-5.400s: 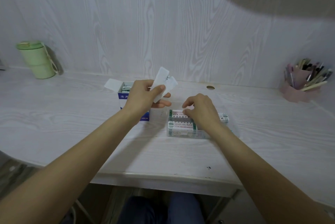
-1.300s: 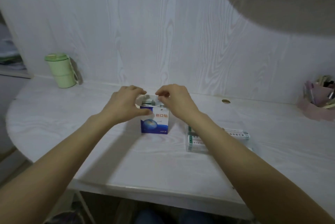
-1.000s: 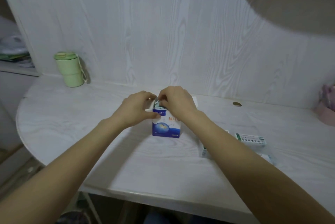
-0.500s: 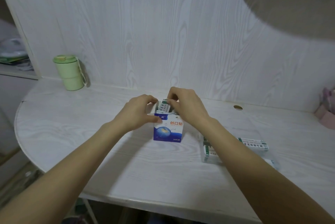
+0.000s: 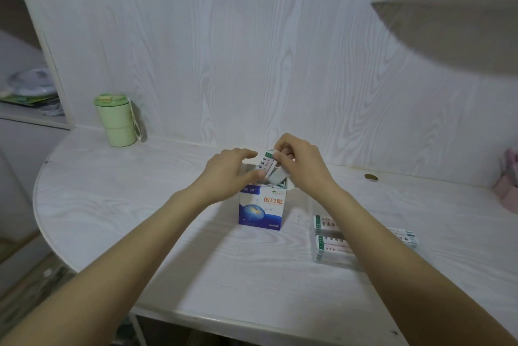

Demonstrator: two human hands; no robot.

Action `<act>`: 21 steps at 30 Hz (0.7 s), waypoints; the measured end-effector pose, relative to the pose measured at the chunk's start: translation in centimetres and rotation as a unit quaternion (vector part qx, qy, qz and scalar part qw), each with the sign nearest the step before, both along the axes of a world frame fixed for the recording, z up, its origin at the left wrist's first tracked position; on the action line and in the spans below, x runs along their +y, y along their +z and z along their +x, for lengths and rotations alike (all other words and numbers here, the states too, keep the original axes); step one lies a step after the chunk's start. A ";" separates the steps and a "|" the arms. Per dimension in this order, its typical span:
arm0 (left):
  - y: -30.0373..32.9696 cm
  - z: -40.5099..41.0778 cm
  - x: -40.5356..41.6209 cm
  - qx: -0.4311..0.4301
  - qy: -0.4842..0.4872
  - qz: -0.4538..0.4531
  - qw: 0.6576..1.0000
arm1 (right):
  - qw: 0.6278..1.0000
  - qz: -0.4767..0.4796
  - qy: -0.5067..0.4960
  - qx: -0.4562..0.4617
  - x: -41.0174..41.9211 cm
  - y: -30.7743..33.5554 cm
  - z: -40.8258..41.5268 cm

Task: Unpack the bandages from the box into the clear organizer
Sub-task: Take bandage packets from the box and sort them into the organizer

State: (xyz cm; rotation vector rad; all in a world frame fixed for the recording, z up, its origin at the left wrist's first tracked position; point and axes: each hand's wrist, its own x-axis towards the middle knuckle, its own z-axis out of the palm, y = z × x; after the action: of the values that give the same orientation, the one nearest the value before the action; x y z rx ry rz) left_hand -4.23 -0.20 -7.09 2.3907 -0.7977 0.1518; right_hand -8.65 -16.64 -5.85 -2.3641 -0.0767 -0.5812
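Bandages (image 5: 267,164) now above box (image 5: 262,209)

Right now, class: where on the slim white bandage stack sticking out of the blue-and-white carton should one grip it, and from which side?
Pinch the bandage stack at its exposed upper end, from above: it stands tilted out of the carton, its lower part hidden inside.

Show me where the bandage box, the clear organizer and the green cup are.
bandage box (image 5: 262,209): head view, on its printed blue and white front face.
clear organizer (image 5: 332,257): head view, on its near left wall.
green cup (image 5: 116,124): head view, on the middle of its side.
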 end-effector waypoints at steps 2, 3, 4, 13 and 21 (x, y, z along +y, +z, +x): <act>0.5 0.3 -1.0 0.004 0.006 0.001 1.000 | 1.000 0.012 0.003 -0.009 -0.3 0.3 0.0; 0.7 0.6 -1.4 0.003 0.006 0.011 1.000 | 1.000 0.018 0.004 -0.014 -0.4 0.4 0.0; 0.8 0.9 -1.6 -0.001 0.004 0.028 1.000 | 0.999 0.028 0.006 -0.018 -0.5 0.4 0.0; 0.6 1.3 -2.2 0.011 -0.021 0.006 1.000 | 0.997 -0.015 -0.006 0.073 -1.8 0.2 -0.5; 1.6 0.9 -3.0 -0.006 0.018 -0.209 0.978 | 0.993 0.111 -0.037 0.011 -2.8 0.7 -0.8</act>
State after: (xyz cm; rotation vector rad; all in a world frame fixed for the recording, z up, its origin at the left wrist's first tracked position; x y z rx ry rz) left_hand -3.34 -3.17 -5.49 2.0073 -0.6533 0.3164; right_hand -9.46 -19.48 -5.10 -2.1633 0.0814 -0.5680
